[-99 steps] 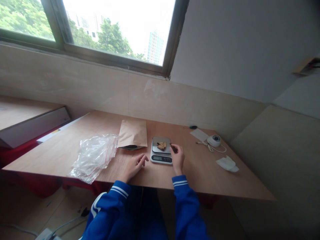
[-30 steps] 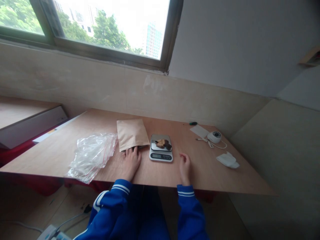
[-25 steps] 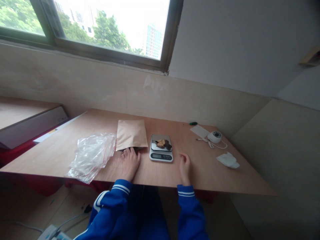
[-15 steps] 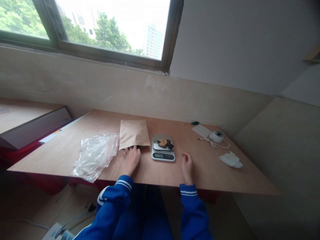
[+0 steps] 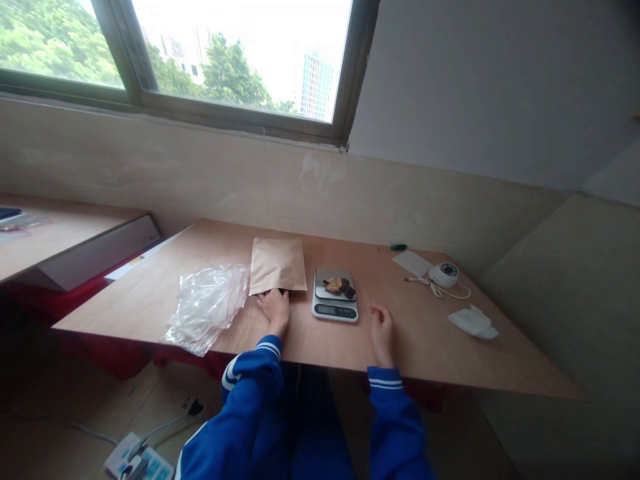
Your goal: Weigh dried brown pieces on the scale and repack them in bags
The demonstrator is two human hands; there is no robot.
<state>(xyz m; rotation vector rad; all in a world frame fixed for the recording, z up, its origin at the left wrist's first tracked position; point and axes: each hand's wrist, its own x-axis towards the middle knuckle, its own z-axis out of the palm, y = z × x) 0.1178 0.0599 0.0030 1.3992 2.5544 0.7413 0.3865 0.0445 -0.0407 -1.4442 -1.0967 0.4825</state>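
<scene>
A brown kraft paper bag [image 5: 278, 263] lies flat on the wooden table, its mouth towards me. At that mouth is my left hand [image 5: 275, 309], palm down, with its fingertips out of sight inside; whether they grip anything is hidden. Just right of the bag stands a white kitchen scale [image 5: 335, 312] with a small dark display. Several brown dried pieces [image 5: 339, 287], which look like dried mushrooms, sit on its metal plate. My right hand [image 5: 383, 329] rests on the table right of the scale, fingers loosely curled together around nothing visible.
Clear zip bags [image 5: 210, 307] lie in a pile left of the paper bag. To the right are a white round device with a cable [image 5: 443, 274], a white paper [image 5: 411, 263], a crumpled tissue [image 5: 473, 323] and a green-handled screwdriver [image 5: 399, 247]. A power strip [image 5: 137, 460] is on the floor.
My left fingers are slightly deeper in the mouth of the paper bag. The camera has turned a little left, and my right hand stays beside the scale.
</scene>
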